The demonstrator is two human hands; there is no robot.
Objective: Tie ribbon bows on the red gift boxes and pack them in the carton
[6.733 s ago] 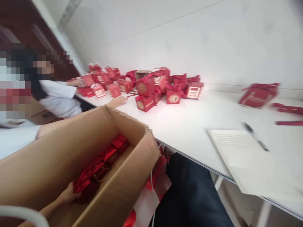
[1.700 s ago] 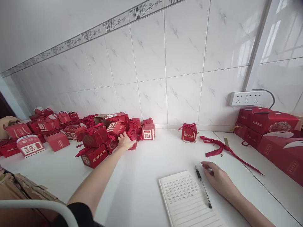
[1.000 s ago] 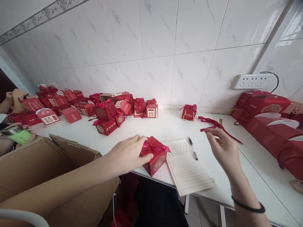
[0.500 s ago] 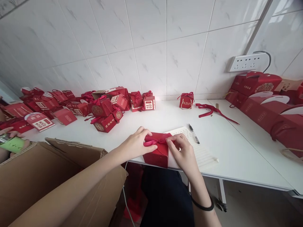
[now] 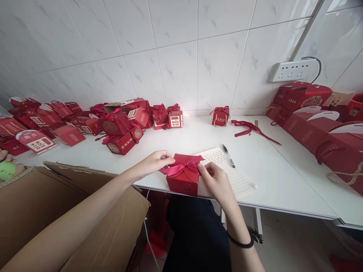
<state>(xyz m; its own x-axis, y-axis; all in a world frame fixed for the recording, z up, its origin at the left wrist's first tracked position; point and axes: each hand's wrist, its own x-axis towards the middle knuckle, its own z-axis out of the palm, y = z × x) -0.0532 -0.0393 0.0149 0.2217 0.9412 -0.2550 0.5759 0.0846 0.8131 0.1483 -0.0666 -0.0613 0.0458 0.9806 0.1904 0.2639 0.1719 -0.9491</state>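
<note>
A red gift box (image 5: 184,183) stands at the front edge of the white table (image 5: 272,177). Across its top lies a glossy red ribbon (image 5: 185,166), tied in a bow with its loops and tails spread sideways. My left hand (image 5: 157,162) is at the bow's left side, thumb and fingertips pinched together on the ribbon. On the right, my right hand (image 5: 214,175) pinches the bow's other side between thumb and finger. Partly under the right hand is a lined sheet with handwriting (image 5: 238,177), and a black pen (image 5: 228,155) lies across its upper edge.
An open cardboard box (image 5: 113,219) stands at the left front. Several red gift boxes (image 5: 69,134) crowd the left back; larger ones (image 5: 300,102) line the right. A small box (image 5: 221,116) and loose ribbon (image 5: 252,128) lie near the wall. Another person's hand (image 5: 8,162) holds something green.
My left hand has drawn back to the left from the box's top, and the bow now shows wider and flatter. My right hand stays at its right side. The view has shifted slightly.
</note>
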